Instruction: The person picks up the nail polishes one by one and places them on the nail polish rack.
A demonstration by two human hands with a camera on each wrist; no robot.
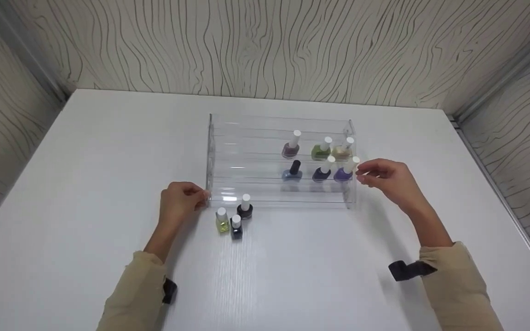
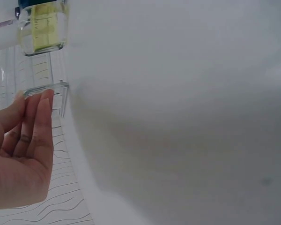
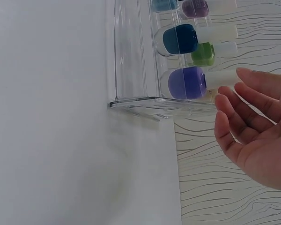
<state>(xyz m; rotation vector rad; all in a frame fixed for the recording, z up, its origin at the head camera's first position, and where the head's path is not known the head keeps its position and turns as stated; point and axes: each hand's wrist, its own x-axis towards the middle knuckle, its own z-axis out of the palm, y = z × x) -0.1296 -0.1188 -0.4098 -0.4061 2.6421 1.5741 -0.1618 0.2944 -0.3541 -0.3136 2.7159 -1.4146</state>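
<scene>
A clear acrylic tiered rack stands on the white table. At its left end, my left hand pinches the front of the side panel between thumb and fingers, as the left wrist view also shows. Beside the rack's right end is my right hand, fingers loosely bent, tips close to the purple nail polish bottle and its white cap. On that same tier stand a dark blue bottle and a light blue bottle with a black cap. The tier behind holds mauve, green and pale gold bottles.
In front of the rack's left part stand three more bottles: a clear yellow one, a black one and a dark round one. A wood-grain patterned panel rises behind the table, with similar panels at both sides.
</scene>
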